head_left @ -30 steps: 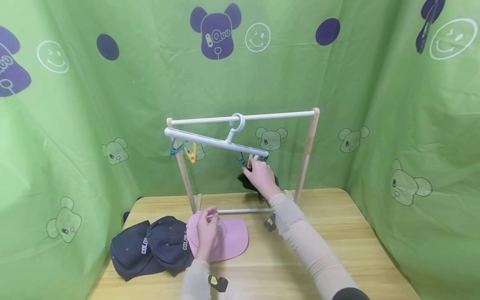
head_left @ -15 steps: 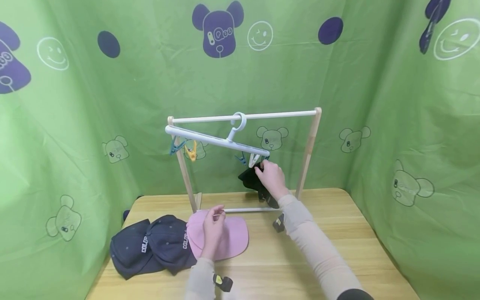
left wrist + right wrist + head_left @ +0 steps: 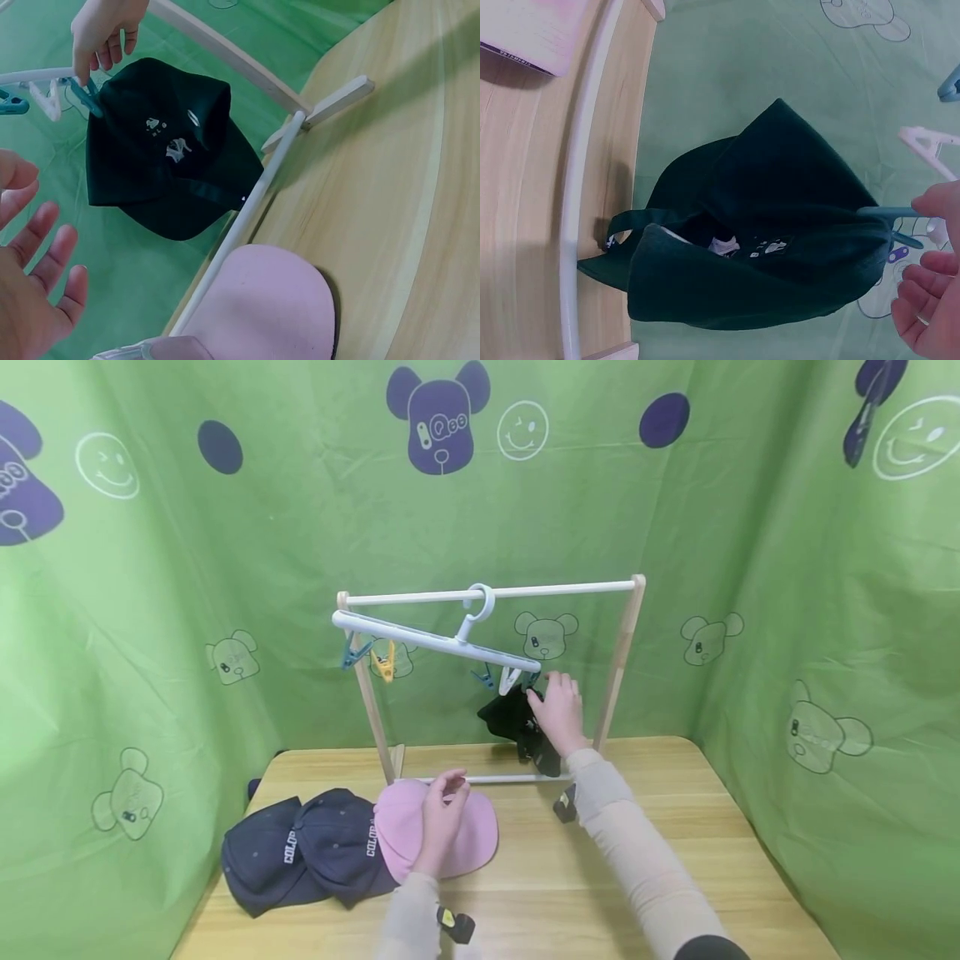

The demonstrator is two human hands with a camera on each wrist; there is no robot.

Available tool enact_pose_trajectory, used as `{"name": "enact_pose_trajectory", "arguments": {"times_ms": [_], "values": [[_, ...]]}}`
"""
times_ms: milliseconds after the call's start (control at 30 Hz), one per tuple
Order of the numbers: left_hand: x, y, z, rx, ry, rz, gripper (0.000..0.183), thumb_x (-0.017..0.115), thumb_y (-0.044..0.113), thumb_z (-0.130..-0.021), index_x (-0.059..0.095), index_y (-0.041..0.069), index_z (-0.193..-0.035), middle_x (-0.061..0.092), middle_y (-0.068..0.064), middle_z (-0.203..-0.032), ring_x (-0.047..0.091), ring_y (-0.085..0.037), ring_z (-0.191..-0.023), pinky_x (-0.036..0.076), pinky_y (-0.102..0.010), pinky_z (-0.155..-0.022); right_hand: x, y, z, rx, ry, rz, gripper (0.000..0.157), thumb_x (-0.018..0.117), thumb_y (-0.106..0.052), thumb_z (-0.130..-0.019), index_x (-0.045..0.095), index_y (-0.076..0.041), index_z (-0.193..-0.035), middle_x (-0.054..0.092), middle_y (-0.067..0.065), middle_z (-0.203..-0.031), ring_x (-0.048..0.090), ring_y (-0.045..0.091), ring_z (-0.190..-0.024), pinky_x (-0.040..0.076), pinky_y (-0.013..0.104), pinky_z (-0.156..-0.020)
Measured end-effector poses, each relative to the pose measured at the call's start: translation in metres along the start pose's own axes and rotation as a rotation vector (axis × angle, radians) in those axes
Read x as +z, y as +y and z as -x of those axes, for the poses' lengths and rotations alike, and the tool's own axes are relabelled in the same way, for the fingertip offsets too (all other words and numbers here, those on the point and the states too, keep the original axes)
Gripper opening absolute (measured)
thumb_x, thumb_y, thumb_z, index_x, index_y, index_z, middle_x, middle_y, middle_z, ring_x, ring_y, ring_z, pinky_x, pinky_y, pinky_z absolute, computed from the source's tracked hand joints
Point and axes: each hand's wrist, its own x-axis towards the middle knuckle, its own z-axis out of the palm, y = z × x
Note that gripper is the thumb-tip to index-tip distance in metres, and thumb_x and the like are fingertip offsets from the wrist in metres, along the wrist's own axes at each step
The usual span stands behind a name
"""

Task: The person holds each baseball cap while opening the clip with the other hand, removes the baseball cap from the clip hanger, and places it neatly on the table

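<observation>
A dark green cap (image 3: 506, 718) hangs from a teal clip (image 3: 885, 212) at the right end of a pale blue hanger (image 3: 405, 631). My right hand (image 3: 561, 714) is at that clip: in the right wrist view, the thumb touches one clip arm while the other fingers stand apart from it, loosely bent. The left hand (image 3: 444, 818) hovers above a pink cap (image 3: 401, 814), holding nothing, its fingers relaxed and spread in the left wrist view. The hanger tilts down to the right, hooked over the rack's top bar (image 3: 570, 588).
Two dark navy caps (image 3: 337, 839) overlap at the left of the wooden table (image 3: 660, 827), beside the pink one. A yellow clip (image 3: 386, 664), a white clip (image 3: 508, 680) and more blue clips hang from the hanger. Green printed cloth (image 3: 795, 610) surrounds the table.
My right hand has moved right, from the white clip to the hanger's end, uncovering more of the dark green cap. The left hand has drifted slightly right over the pink cap.
</observation>
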Motion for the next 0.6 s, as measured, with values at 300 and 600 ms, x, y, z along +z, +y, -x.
{"name": "enact_pose_trajectory", "arguments": {"times_ms": [300,600], "values": [[0.007,-0.001,-0.002,0.018,-0.029,-0.001,0.029,0.063,0.015,-0.091,0.064,0.008,-0.119,0.066,-0.013,-0.113,0.062,-0.020,-0.101,0.050,-0.029,-0.088,0.006,0.006,-0.011,0.068,-0.163,-0.087,0.064,0.065,-0.034,-0.091,0.044,0.007,-0.136,0.053,0.027,-0.127,0.048,0.043,-0.119,0.040,0.053,-0.105],[0.016,0.001,-0.008,0.028,-0.067,-0.004,0.027,0.064,0.011,-0.090,0.065,0.011,-0.117,0.066,-0.010,-0.111,0.061,-0.020,-0.101,0.049,-0.029,-0.087,0.007,0.014,-0.022,0.202,-0.265,-0.382,0.063,0.064,-0.029,-0.092,0.042,0.006,-0.139,0.057,0.028,-0.130,0.056,0.040,-0.120,0.043,0.048,-0.106]]}}
